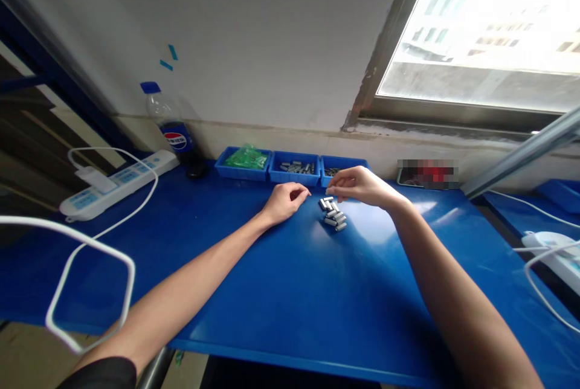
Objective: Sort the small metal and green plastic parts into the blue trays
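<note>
On the blue table [254,292] lies a small pile of several short grey metal cylinders [333,214]. My left hand [286,200] rests on the table just left of the pile, its fingers closed in a pinch; what it holds, if anything, is too small to tell. Above the pile's far edge is my right hand [351,186], fingers pinched together on something I cannot make out. Behind the hands stand three blue bins: one with green bags [247,157], one with grey cylinders [296,167], and one with small dark metal parts [333,171], partly hidden by my right hand.
A cola bottle [176,129] stands by the wall at the back left, beside a white power strip [122,183]. A white cable [131,280] loops over the left side. A blurred-out item [428,173] and a slanted metal bar [521,150] are at the right.
</note>
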The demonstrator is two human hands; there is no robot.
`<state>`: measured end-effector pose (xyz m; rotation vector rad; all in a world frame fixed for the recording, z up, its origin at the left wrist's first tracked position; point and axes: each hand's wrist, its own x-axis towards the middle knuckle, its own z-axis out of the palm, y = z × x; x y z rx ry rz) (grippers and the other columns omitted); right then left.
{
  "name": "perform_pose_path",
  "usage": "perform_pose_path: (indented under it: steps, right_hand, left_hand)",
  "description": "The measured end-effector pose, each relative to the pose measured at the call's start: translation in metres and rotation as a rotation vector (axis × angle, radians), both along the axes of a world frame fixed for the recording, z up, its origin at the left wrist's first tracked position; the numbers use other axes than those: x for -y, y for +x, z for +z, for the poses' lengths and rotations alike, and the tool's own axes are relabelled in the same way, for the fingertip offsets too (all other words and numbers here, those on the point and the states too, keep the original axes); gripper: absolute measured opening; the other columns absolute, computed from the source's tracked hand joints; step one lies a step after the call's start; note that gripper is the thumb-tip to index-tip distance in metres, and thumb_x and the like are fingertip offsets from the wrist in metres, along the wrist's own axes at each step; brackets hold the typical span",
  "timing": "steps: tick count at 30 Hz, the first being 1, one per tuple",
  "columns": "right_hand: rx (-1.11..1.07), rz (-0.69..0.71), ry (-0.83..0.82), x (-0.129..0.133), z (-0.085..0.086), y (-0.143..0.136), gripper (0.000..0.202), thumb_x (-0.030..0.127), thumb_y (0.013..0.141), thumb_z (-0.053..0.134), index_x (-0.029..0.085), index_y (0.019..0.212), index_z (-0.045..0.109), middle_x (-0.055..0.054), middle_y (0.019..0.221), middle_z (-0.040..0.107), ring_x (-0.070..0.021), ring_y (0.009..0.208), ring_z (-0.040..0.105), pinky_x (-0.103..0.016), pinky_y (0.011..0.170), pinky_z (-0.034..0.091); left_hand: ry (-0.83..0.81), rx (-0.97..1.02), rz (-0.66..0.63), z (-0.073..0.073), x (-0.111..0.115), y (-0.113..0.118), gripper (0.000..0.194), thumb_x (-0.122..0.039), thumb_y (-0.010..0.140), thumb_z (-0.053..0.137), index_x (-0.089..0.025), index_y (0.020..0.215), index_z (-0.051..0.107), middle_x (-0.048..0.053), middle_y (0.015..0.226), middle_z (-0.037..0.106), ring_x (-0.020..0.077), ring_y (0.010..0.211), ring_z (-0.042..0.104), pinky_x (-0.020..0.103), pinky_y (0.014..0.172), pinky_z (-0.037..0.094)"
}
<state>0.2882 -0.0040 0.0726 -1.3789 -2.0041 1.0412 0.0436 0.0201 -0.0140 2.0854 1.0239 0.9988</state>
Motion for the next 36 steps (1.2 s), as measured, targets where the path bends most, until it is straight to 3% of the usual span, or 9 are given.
perform_pose_path:
  steps: [3,6,8,13,18,23,32,36]
  right_hand:
    - [-0.287,-0.129,-0.019,-0.002,-0.005,-0.012,0.039,0.046,0.075,0.085,0.016,0.099,0.077,-0.006,0.074,0.078,-0.0223,0.071,0.076,-0.031,0.069,0.061]
    - [-0.475,-0.167,0.028,-0.004,-0.012,-0.023,0.048,0.041,0.076,0.085,0.019,0.118,0.073,-0.009,0.102,0.081,-0.0249,0.092,0.078,-0.036,0.084,0.063]
    - [-0.483,-0.162,0.085,-0.006,-0.015,-0.025,0.053,0.035,0.078,0.082,0.022,0.128,0.069,-0.008,0.114,0.079,-0.0249,0.097,0.078,-0.037,0.086,0.062]
    - [-0.153,-0.171,0.2,-0.008,-0.017,-0.013,0.025,0.027,0.084,0.072,0.018,0.106,0.076,-0.007,0.089,0.08,-0.023,0.08,0.078,-0.033,0.076,0.061]
    - [0.243,0.0,0.245,-0.007,-0.019,-0.001,0.024,0.009,0.08,0.068,0.021,0.097,0.08,-0.004,0.093,0.082,-0.0217,0.09,0.077,-0.028,0.081,0.058]
    - [0.352,0.076,0.199,-0.009,-0.026,-0.004,0.028,0.005,0.078,0.068,0.019,0.098,0.082,-0.003,0.095,0.082,-0.0182,0.083,0.076,-0.024,0.078,0.057]
    - [0.512,0.045,0.249,-0.01,-0.032,-0.004,0.038,0.007,0.07,0.067,0.019,0.103,0.082,-0.001,0.081,0.078,-0.0168,0.075,0.072,-0.024,0.07,0.051]
    - [0.563,0.088,0.255,-0.012,-0.035,-0.005,0.031,0.011,0.068,0.07,0.02,0.095,0.082,0.0,0.077,0.075,-0.0171,0.073,0.07,-0.025,0.065,0.048]
  left_hand:
    - [-0.006,-0.001,-0.006,0.0,0.0,0.0,0.025,-0.033,0.096,0.061,-0.017,0.09,0.079,0.006,0.093,0.08,0.0179,0.078,0.07,0.027,0.072,0.051]
    - [-0.01,-0.003,-0.01,0.0,0.001,0.0,0.025,-0.033,0.097,0.061,-0.017,0.09,0.079,0.006,0.093,0.08,0.0177,0.078,0.07,0.027,0.072,0.05]
    - [-0.008,-0.008,-0.014,-0.001,0.0,0.0,0.024,-0.032,0.097,0.061,-0.017,0.091,0.079,0.006,0.094,0.08,0.0176,0.079,0.07,0.027,0.072,0.05]
    - [0.018,-0.047,-0.008,-0.001,0.0,0.0,0.024,-0.031,0.096,0.062,-0.017,0.09,0.079,0.006,0.091,0.079,0.0173,0.077,0.068,0.027,0.071,0.049]
    - [0.027,-0.057,-0.007,0.0,0.001,0.001,0.022,-0.028,0.096,0.062,-0.016,0.089,0.079,0.006,0.09,0.079,0.017,0.076,0.067,0.027,0.07,0.048]
    - [0.027,-0.065,-0.008,0.0,0.001,0.001,0.021,-0.027,0.095,0.062,-0.016,0.089,0.079,0.006,0.091,0.079,0.0165,0.075,0.067,0.027,0.069,0.048]
    - [0.044,-0.066,-0.014,-0.002,0.0,0.001,0.021,-0.028,0.096,0.063,-0.017,0.088,0.079,0.006,0.091,0.079,0.0166,0.075,0.067,0.026,0.068,0.048]
    - [0.046,-0.076,-0.009,-0.002,0.0,0.001,0.021,-0.028,0.096,0.062,-0.018,0.089,0.079,0.006,0.09,0.078,0.0166,0.075,0.067,0.026,0.068,0.048]
